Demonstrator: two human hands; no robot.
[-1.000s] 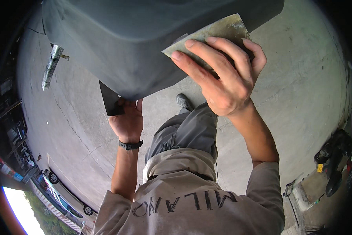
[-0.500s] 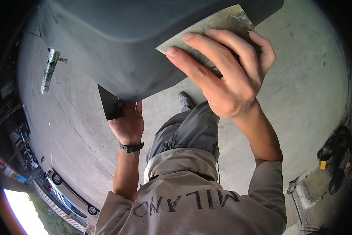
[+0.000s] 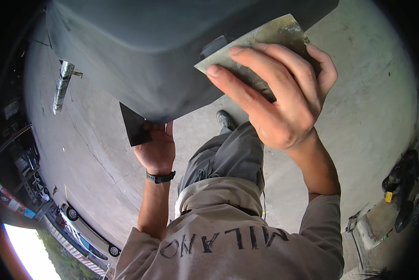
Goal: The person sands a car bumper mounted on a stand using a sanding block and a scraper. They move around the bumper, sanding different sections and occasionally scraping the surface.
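Observation:
A large, smooth dark grey moulded panel (image 3: 125, 65) fills the upper part of the view. At its right lower edge, my right hand (image 3: 288, 98) grips a thin, stiff, stained rectangular plate (image 3: 260, 42), fingers spread across its face. A small darker rectangular patch (image 3: 214, 45) shows on the panel beside the plate's upper left edge. My left hand (image 3: 157, 147), palm up, is under the panel's lower tip. Its fingers close about a thin black sheet (image 3: 134, 126) with a pointed corner; the fingertips are partly hidden.
Concrete floor (image 3: 102, 163) lies below. A silvery wrapped tube (image 3: 63, 88) sticks out at the left of the panel. A parked car (image 3: 88, 233) stands at the lower left. Dark items (image 3: 400, 186) lie at the right edge, near a concrete block (image 3: 370, 228).
My right hand and its plate have shifted slightly right and down, and the darker patch on the panel has come into view. My left hand stays under the panel's tip.

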